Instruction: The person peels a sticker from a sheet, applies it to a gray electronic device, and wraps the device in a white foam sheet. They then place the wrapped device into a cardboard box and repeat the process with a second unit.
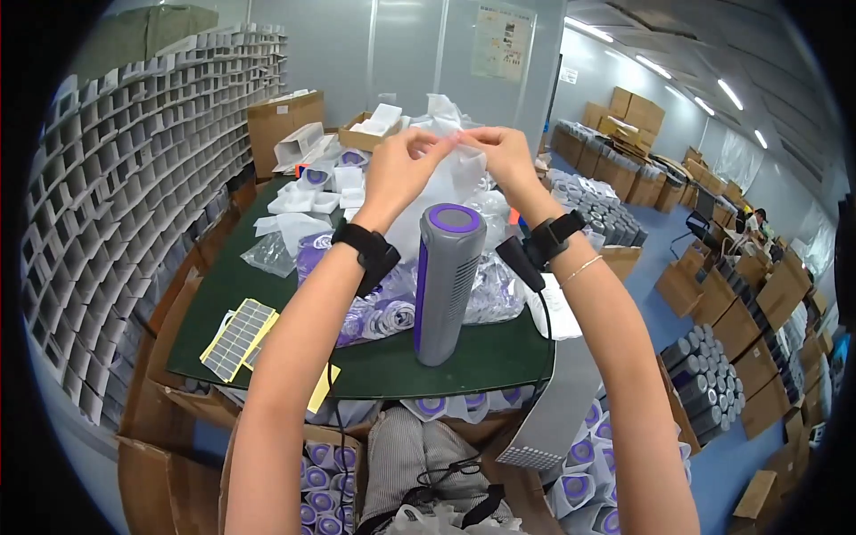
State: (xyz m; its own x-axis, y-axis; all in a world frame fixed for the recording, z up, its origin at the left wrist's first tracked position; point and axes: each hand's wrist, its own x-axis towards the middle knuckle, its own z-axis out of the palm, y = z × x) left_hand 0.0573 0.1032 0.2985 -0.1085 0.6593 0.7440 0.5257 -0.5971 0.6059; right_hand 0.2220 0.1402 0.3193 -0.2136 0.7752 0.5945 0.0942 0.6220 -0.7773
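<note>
My left hand (403, 165) and my right hand (506, 153) are raised over the table, fingertips pinched close together. Between them hangs a thin translucent white plastic bag (467, 175), gripped near its upper edge by both. Below the bag a tall grey cylindrical device (446, 290) with a purple ring on top and a vented side stands upright on the table, touched by neither hand. Bags of purple and clear plastic parts (383, 312) lie behind and beside it. A dark strap with a small black unit circles each wrist.
The green table (374, 379) also carries sheets of grey stickers (239, 339) at left and white trays (303, 198) farther back. Boxes of bagged purple-topped devices (321, 481) stand by my legs. Stacked white boxes (178, 134) line the left; cartons (767, 299) fill the right.
</note>
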